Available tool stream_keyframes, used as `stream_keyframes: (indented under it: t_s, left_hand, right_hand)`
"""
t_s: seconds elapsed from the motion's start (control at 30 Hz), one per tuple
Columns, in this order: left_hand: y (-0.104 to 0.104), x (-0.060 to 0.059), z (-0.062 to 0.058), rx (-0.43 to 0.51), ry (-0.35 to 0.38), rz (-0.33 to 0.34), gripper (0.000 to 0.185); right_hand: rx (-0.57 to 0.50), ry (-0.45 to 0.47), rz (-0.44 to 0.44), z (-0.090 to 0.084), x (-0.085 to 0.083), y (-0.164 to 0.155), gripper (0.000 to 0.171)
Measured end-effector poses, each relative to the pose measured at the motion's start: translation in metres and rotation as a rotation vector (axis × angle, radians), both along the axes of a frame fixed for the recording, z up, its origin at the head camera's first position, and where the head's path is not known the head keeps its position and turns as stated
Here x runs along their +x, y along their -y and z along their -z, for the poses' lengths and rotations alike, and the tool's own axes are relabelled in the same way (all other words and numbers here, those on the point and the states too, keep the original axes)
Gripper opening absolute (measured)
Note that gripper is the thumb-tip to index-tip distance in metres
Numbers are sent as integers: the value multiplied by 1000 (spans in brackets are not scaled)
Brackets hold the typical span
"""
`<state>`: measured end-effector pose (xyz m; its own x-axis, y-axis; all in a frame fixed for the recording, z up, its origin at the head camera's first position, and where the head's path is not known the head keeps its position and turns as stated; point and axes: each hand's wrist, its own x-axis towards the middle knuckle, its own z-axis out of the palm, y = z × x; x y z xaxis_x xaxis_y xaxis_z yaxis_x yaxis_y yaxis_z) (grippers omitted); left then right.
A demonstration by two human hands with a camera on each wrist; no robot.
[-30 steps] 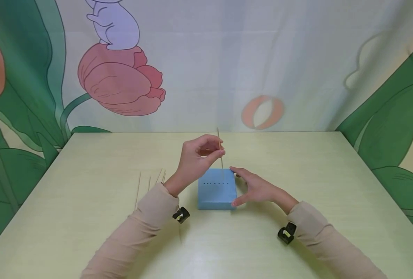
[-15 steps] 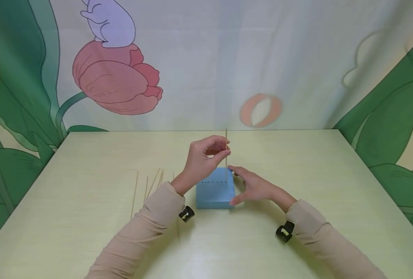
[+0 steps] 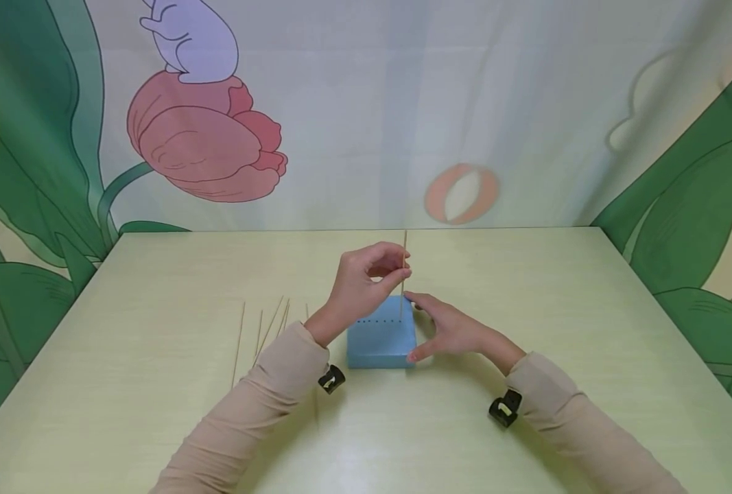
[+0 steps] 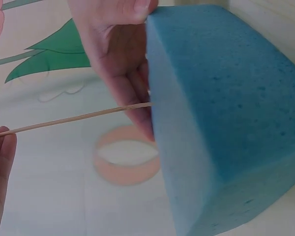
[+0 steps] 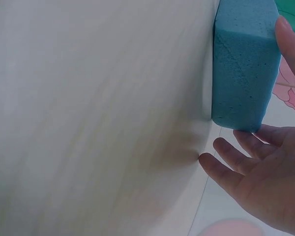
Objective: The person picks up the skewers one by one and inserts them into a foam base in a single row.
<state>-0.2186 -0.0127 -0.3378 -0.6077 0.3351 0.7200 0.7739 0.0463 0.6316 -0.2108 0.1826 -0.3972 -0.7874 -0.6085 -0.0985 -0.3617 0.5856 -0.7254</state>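
My left hand [image 3: 368,278] pinches a thin bamboo skewer [image 3: 405,241] between thumb and fingertips, high above a blue foam block [image 3: 379,346]. Nearly upright, the skewer has its lower end at the rightmost of a row of small holes in the block's top. In the left wrist view the tip of the skewer [image 4: 73,118] meets the pale face of the block [image 4: 246,98]. My right hand [image 3: 455,329] holds the block's right side, thumb at the front corner and fingers at the back. The right wrist view shows its lower fingers [image 5: 221,172] spread beside the block.
Several more skewers [image 3: 239,343] lie on the pale table [image 3: 156,295] left of the block, partly hidden by my left sleeve [image 3: 248,405]. A curtain [image 3: 341,137] printed with flowers and leaves hangs behind the table's far edge.
My left hand has moved right and brought the skewer from a slant to nearly upright, its lower end now at the rightmost hole. My right hand keeps its hold on the block.
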Motion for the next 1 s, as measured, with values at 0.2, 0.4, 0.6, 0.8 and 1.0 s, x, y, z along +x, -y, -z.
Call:
stream_keyframes:
  t_s: [0.2,0.4,0.6,0.8,1.0]
  left_hand:
    - [-1,1,18,-100,81,-49,14]
    - [10,3,12,-202,133,-78,27]
    - [52,3,11,-332,131,-186,27]
    - [100,3,23,-495,201,-306,28]
    - [132,0,38,-654,332,-335,48]
  right_hand:
    - [-15,-9,-14,3,-2,-1,105]
    - [-4,-15,-5,3,-2,-1,106]
    - [21,-8,20,2,0,1,108]
    - [26,-1,17,1,2,1,109]
    - [30,-6,19,2,1,1,109]
